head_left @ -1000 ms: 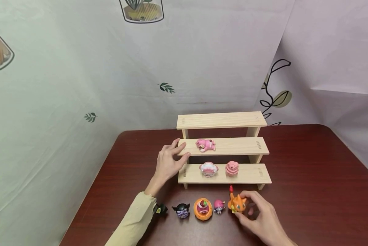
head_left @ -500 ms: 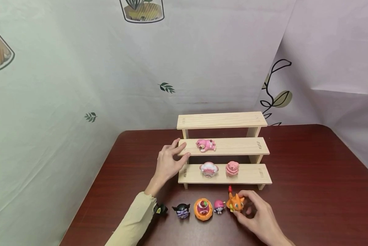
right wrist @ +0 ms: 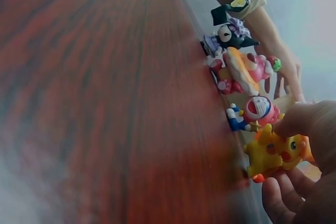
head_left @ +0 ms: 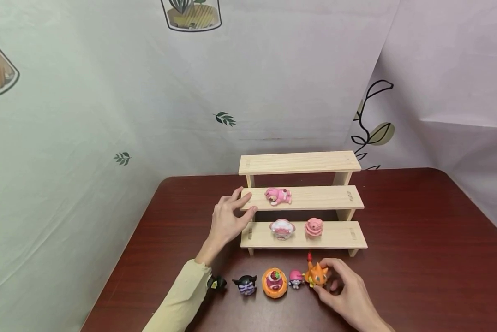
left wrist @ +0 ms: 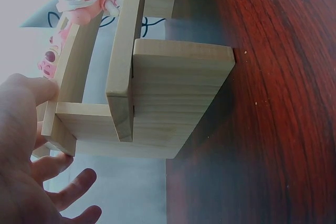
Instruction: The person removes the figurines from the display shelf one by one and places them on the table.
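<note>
My left hand [head_left: 226, 222] grips the left end of the middle board of a three-step wooden display shelf [head_left: 320, 198]. In the left wrist view, its thumb lies on one face of that board while other fingers are spread beyond it. On the table in front, my right hand [head_left: 353, 295] pinches an orange dragon figurine [head_left: 316, 275] with a red-tipped tail between thumb and fingers. The right wrist view shows the figurine's yellow front [right wrist: 265, 153]. Right beside it stands a small pink-capped figurine [head_left: 296, 278].
Left along the row are a round orange cake-like figurine [head_left: 268, 291] and a black-and-purple one [head_left: 246, 284]. A dark object [head_left: 219, 282] sits by the left sleeve. A pink bear figurine [head_left: 278, 196] lies on the middle step; white-and-pink [head_left: 282, 228] and pink [head_left: 314, 227] ones stand on the lowest.
My right hand has shifted slightly left with the orange dragon figurine, bringing it up beside the pink-capped one. My left hand stays in place on the shelf.
</note>
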Demonstrator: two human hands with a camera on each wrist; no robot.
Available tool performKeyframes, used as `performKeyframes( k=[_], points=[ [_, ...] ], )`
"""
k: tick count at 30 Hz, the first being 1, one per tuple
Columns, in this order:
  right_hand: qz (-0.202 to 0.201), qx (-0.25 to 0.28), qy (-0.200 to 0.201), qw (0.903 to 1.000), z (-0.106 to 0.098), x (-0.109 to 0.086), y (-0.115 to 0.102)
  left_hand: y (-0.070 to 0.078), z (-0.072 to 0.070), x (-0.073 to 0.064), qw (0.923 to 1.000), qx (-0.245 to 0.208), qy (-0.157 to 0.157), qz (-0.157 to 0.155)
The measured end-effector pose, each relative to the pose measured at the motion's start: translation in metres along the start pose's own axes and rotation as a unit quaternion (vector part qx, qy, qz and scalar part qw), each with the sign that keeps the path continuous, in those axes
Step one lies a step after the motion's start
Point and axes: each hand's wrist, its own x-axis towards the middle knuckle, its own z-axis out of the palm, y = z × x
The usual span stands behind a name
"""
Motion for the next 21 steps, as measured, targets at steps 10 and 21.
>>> performKeyframes(
  k=[10, 21],
  points=[
    [-0.004, -0.011, 0.002, 0.9999, 0.0008, -0.0010, 0.0011, 0.0010, -0.0006, 0.0000, 1.0000, -0.001, 0.001, 0.002],
    [-0.025, -0.013, -0.003, 0.9996, -0.0003, 0.0004, -0.0004, 0.0014, -0.0006, 0.0005, 1.0000, 0.003, 0.002, 0.001]
  ],
)
